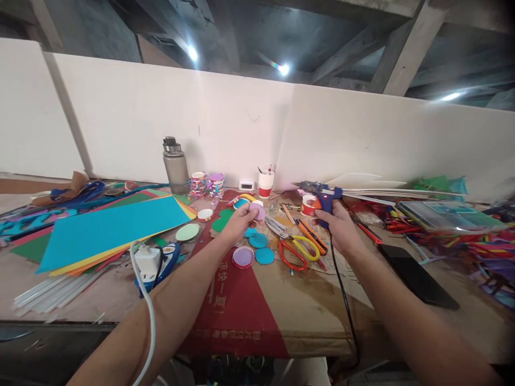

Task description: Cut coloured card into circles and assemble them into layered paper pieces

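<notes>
My left hand point(240, 221) holds a small pink paper disc point(258, 211) above the cardboard work surface point(306, 305). My right hand point(337, 224) grips the handle of a blue hot glue gun point(322, 194); its nozzle points left and its black cord point(341, 289) runs down toward me. Teal paper discs point(259, 246) and a purple disc in a red ring point(243, 257) lie just below the left hand. Red and yellow scissors point(296, 251) lie between my hands.
A stack of coloured paper sheets point(108, 230) lies at left, with a white power strip point(148, 262) in front. A grey water bottle point(175, 166), paper cups point(266, 185) and a small clock point(246, 185) stand by the white wall. A black phone point(416, 276) lies right.
</notes>
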`<action>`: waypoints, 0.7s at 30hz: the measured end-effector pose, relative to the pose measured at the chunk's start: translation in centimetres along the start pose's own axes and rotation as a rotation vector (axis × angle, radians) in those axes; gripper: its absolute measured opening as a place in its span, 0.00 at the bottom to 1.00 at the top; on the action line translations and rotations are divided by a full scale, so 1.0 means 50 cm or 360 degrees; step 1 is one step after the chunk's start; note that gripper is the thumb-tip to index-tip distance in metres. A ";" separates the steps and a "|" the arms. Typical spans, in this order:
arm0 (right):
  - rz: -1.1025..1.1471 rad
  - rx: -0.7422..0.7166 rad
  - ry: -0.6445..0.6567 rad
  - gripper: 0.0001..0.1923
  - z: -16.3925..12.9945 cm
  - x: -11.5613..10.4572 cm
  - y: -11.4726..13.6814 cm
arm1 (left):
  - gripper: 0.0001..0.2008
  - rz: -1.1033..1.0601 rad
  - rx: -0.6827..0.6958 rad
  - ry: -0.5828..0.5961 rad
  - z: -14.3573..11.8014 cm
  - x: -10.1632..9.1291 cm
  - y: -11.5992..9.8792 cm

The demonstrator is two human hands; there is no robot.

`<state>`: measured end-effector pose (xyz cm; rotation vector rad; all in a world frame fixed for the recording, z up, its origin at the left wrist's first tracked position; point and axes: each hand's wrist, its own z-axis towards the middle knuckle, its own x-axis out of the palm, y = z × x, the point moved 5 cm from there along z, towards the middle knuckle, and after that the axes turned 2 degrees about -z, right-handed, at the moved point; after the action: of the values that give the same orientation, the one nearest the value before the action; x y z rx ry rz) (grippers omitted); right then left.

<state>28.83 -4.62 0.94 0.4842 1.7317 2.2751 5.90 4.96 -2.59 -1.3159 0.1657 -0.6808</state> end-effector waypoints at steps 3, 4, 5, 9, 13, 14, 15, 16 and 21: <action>0.0041 -0.0010 0.0292 0.22 -0.014 0.061 -0.003 | 0.21 -0.0076 -0.0035 0.0003 -0.005 -0.002 -0.004; 0.0019 -0.0017 0.0330 0.21 -0.020 0.071 -0.008 | 0.21 -0.0095 -0.0048 0.0002 -0.006 -0.002 -0.005; -0.0018 -0.0033 0.0354 0.19 -0.027 0.076 -0.014 | 0.21 -0.0113 -0.0059 -0.0001 -0.007 -0.003 -0.004; -0.0300 -0.0149 0.0391 0.15 -0.054 0.072 -0.034 | 0.21 -0.0180 -0.0079 -0.0015 -0.007 -0.005 0.001; -0.0542 -0.0358 0.0419 0.16 -0.069 0.058 -0.033 | 0.21 -0.0213 -0.0093 -0.0022 -0.008 -0.002 0.007; -0.0601 -0.0397 0.0421 0.17 -0.070 0.056 -0.032 | 0.21 -0.0213 -0.0097 -0.0021 -0.009 -0.001 0.006; -0.0665 -0.0418 0.0421 0.18 -0.070 0.055 -0.032 | 0.21 -0.0211 -0.0103 -0.0018 -0.010 0.000 0.006; -0.0730 -0.0428 0.0415 0.20 -0.070 0.053 -0.033 | 0.22 -0.0206 -0.0109 -0.0016 -0.011 0.002 0.005; -0.0943 -0.0482 0.0377 0.24 -0.070 0.050 -0.034 | 0.21 -0.0184 -0.0109 -0.0014 -0.012 0.006 0.002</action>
<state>25.10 -6.31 -1.25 -0.3319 1.3377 2.1367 5.90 4.31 -2.75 -1.4017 0.1071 -0.7730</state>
